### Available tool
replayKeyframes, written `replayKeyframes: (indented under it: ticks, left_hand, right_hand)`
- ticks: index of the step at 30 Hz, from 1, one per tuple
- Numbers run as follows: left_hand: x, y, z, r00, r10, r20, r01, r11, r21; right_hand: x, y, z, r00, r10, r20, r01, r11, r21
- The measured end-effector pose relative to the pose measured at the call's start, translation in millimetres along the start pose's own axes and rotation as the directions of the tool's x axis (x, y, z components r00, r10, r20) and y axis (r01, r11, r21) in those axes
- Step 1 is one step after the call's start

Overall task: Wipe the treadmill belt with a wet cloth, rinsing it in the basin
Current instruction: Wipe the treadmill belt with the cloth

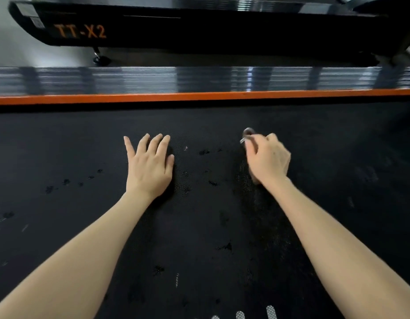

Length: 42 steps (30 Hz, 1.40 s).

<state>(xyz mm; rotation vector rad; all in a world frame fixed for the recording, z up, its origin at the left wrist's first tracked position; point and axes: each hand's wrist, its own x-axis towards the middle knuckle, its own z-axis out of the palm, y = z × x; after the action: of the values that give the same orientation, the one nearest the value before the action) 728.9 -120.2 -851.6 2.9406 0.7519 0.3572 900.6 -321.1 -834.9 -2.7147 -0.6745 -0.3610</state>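
On the near treadmill, belt (84, 146): black, fine dotted texture, filling the lower part of the view under both forearms.
Left hand (151, 166): laid flat on the belt, palm down, fingers straight and slightly spread, holding nothing.
Right hand (268, 160): fingers curled down over a cloth, pressing it to the belt; blurred.
Cloth (248, 130): grey, mostly hidden under the right hand; a small fold pokes out past the fingertips, another bit shows beneath the heel of the hand.
Hands relative to each other: well apart, side by side at about the same reach.
Damp streak (257, 203): a duller, speckled band on the belt running from the right hand back along the forearm.
Dark spots (213, 183): scattered blotches on the belt between and around the arms.
Orange strip (199, 97): edges the far side of the belt.
Side rail (153, 79): silver, ribbed, just beyond the orange strip.
Second treadmill (199, 31): black, beyond the rail, marked TT-X2 (80, 31) in orange, standing on a small foot (101, 59).
White marks (270, 312): short bars at the belt's near edge.
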Motion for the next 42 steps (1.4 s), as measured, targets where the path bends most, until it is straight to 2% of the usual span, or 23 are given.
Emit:
replayKeyframes:
  ticks: [2,4,6,8,10,11,13,15,16,18,21,23,24,26,29,30,35,42]
  left_hand:
    - [1.6,-0.5,3.8,1.000,0.013,-0.008,-0.013,1.000,-0.003]
    - [2.6,-0.9,6.0,1.000,0.023,-0.008,-0.023,1.000,-0.017]
    - [3.0,-1.1,6.4,1.000,0.027,-0.010,-0.027,0.999,-0.029]
    - [2.3,-2.5,6.2,1.000,0.024,-0.017,-0.025,0.999,-0.035]
    - [0.9,-3.8,6.6,1.000,0.018,-0.010,-0.019,0.998,-0.053]
    - [1.0,-4.0,7.0,1.000,0.015,-0.009,-0.016,0.998,-0.056]
    - [2.1,-4.1,8.5,1.000,0.016,-0.007,-0.016,0.999,-0.041]
    - [3.8,-3.1,10.5,1.000,0.020,0.005,-0.020,1.000,-0.015]
    - [4.4,-2.7,11.2,1.000,0.024,0.009,-0.024,1.000,-0.002]
    - [3.8,-2.2,11.1,0.999,0.027,0.017,-0.027,1.000,0.011]
    - [3.1,-2.6,9.4,1.000,0.021,0.018,-0.021,1.000,0.001]
    - [2.3,-4.1,8.8,1.000,0.022,0.015,-0.022,1.000,-0.012]
    - [2.3,-5.2,9.0,1.000,0.022,0.010,-0.022,1.000,-0.021]
    - [2.8,-6.0,9.3,1.000,0.025,0.004,-0.025,0.999,-0.030]
    - [3.4,-5.4,10.3,1.000,0.023,0.009,-0.022,0.999,-0.027]
    - [3.7,-5.1,10.5,1.000,0.020,0.010,-0.020,0.999,-0.026]
    - [2.0,-4.1,10.0,1.000,0.018,-0.002,-0.018,0.999,-0.037]
    - [3.1,-2.7,13.0,1.000,0.020,-0.015,-0.021,1.000,-0.023]
  right_hand:
    - [24.5,-2.3,4.2,0.990,0.139,0.014,-0.139,0.990,-0.035]
    - [26.1,-17.7,7.2,0.990,0.142,0.013,-0.142,0.989,-0.043]
    - [4.8,-35.4,10.7,0.998,-0.060,-0.009,0.060,0.998,0.014]
    - [-23.3,-44.8,11.9,0.957,-0.290,0.007,0.288,0.952,0.103]
    - [-20.6,-31.8,8.4,0.939,-0.344,0.002,0.342,0.935,0.095]
    - [-8.5,-18.9,7.5,0.958,-0.287,-0.001,0.286,0.957,0.050]
    - [25.0,10.2,7.8,0.999,-0.043,-0.006,0.043,0.998,-0.039]
    - [52.2,26.1,8.6,0.982,0.191,-0.006,-0.190,0.978,-0.080]
    - [58.1,22.4,10.9,0.973,0.232,-0.009,-0.232,0.969,-0.082]
    - [54.1,-4.2,14.7,0.981,0.195,0.006,-0.195,0.979,-0.057]
    - [28.1,-49.7,23.0,0.997,-0.075,0.033,0.075,0.997,0.021]
    - [15.7,-60.7,23.8,0.970,-0.241,0.038,0.238,0.968,0.079]
    - [18.4,-55.7,23.0,0.960,-0.278,0.037,0.274,0.958,0.079]
    - [37.3,-31.7,21.5,0.971,-0.237,0.038,0.237,0.971,0.019]
    - [70.4,-0.6,19.3,0.999,0.023,0.029,-0.023,1.000,0.008]
    - [75.1,0.4,21.3,0.998,0.050,0.032,-0.050,0.999,0.012]
    - [84.2,0.5,26.0,0.998,0.039,0.052,-0.039,0.999,-0.015]
    - [92.8,-31.2,33.7,0.985,0.166,0.038,-0.165,0.986,-0.027]
